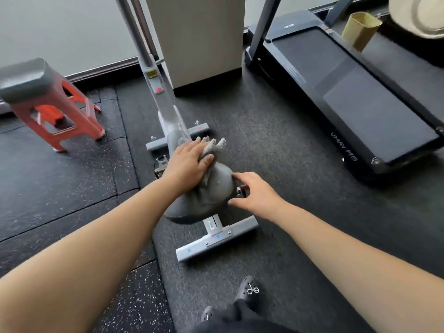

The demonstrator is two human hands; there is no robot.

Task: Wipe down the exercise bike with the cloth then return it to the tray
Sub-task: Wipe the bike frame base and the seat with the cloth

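Dark rubber flooring (276,145) covers the room, and a grey bike (165,109) stands on it in front of a pale pillar (199,39). On the bike's saddle (211,195), the left hand (186,162) presses a grey cloth (211,146) against the narrow front end, fingers laid over it and thumb curled round the bunched fabric. The right hand (252,192) rests at the saddle's right edge, fingers loosely spread, holding nothing. A red stool (60,111) stands left of the bike, a black treadmill (348,92) to its right. No tray shows.
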